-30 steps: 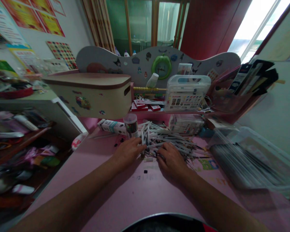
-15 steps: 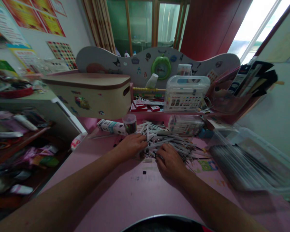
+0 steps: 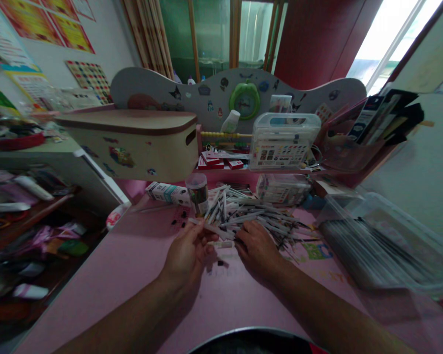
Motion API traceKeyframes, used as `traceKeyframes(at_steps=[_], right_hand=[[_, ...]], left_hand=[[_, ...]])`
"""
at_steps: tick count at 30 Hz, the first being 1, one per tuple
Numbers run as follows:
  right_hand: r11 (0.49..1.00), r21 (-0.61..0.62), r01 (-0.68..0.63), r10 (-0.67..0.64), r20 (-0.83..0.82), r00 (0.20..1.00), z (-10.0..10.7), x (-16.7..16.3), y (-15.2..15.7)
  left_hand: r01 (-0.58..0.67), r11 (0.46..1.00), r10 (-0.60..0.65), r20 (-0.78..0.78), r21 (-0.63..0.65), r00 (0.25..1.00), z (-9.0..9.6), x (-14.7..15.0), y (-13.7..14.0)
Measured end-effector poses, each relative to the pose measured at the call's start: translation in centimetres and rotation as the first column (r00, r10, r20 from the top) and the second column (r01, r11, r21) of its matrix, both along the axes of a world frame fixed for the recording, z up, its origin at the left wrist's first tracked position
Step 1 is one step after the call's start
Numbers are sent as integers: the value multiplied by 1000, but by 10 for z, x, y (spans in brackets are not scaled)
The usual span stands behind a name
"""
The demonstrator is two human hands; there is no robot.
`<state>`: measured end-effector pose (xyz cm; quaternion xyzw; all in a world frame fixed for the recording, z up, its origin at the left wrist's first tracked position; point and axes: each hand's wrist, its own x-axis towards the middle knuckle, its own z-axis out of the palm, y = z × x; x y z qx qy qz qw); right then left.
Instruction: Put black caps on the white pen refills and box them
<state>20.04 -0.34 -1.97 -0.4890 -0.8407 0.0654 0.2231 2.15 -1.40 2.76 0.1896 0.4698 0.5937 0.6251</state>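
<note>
My left hand (image 3: 184,253) is closed with thumb and fingers on a slim whitish pen-like stick (image 3: 216,229), held slantwise over the pink desk. The stick's far end reaches close to the fingertips of my right hand (image 3: 257,250). My right hand is curled, palm down, at the front edge of a loose pile of similar grey-white sticks (image 3: 269,219); what its fingers pinch is mostly hidden. Just behind my left hand stands a clear round tub (image 3: 198,192) with dark contents. A small black piece (image 3: 220,263) and a short pale piece (image 3: 223,244) lie between the hands.
At the right, a clear plastic box (image 3: 387,236) holds dark slim sticks. A cream lidded bin (image 3: 133,152) and a clear carry case (image 3: 285,142) stand on the shelf behind. A printed carton (image 3: 166,192) lies at the back left. A dark rounded object (image 3: 251,341) is at the near edge.
My left hand has drawn back from the pile towards me, turned palm inward, and now holds a stick. The tub is uncovered. My right hand has hardly moved.
</note>
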Motion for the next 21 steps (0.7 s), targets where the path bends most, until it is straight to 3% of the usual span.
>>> traceKeyframes(at_steps=[4, 9, 14, 17, 19, 21], right_hand=[[1000, -5, 29, -29, 56, 998, 1, -6, 0], [984, -59, 170, -166, 66, 984, 7, -3, -3], [961, -111, 252, -259, -58, 964, 18, 2, -6], [942, -211, 261, -303, -201, 931, 20, 3, -5], [912, -366, 184, -337, -415, 845, 18, 3, -3], [861, -509, 1, -395, -668, 630, 16, 4, -1]], left_hand=[[17, 999, -14, 120, -29, 993, -25, 1, -1], [55, 998, -53, 75, -14, 996, -29, -2, 1], [83, 996, -82, 79, -8, 993, -29, -2, 1], [78, 997, -77, 85, -3, 993, -30, -1, 2], [77, 997, -77, 86, 3, 993, -31, -1, 2], [71, 997, -71, 90, 4, 993, -30, 0, 2]])
